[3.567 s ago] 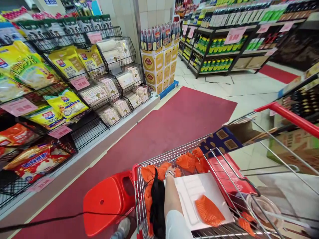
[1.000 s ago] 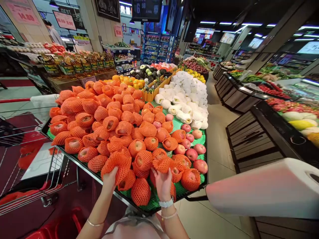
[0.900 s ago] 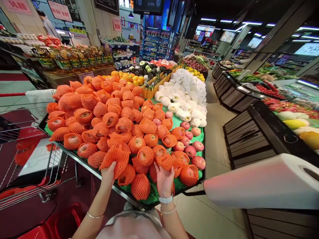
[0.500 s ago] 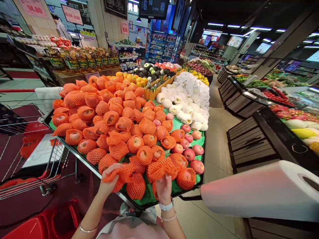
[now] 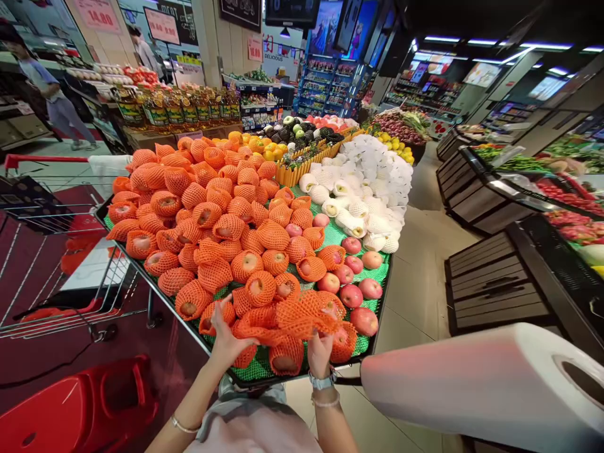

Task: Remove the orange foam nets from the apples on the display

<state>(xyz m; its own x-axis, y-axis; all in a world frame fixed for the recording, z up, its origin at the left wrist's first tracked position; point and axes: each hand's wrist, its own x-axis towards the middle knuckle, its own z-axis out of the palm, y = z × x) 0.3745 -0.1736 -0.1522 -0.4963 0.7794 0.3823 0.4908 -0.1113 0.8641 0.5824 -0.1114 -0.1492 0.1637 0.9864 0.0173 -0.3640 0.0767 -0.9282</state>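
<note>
Head camera, and here we are at the front edge of the fruit stand (image 5: 175, 316)! The left hand (image 5: 228, 343) is spread wide, thumb pointing across and fingers raised beside a sleeved apple (image 5: 219, 316); I see nothing gripped in it, though whether a fingertip brushes that sleeve I can't tell. Over to the right hand (image 5: 321, 352): fingers curled up into the near side of a loose orange foam net (image 5: 297, 316), thumb closing on it, the grip partly hidden. The net stretches out leftward above the front row, its far end close to the left thumb; touching or not, I can't say.

That netting looks feather-light, soft and springy, likely to stretch and flop rather than hold a shape. Best pinched at its rim, I'd judge, with two hands spreading the mouth; pull hard on one strand and it could tear.

The bare apples (image 5: 364, 321), off to the right on the green matting (image 5: 361, 343), are another matter: firm, heavier, probably smooth enough to slip and roll, and easily bruised. Cup one around its middle with the whole palm, I'd say, no digging fingertips!
</note>
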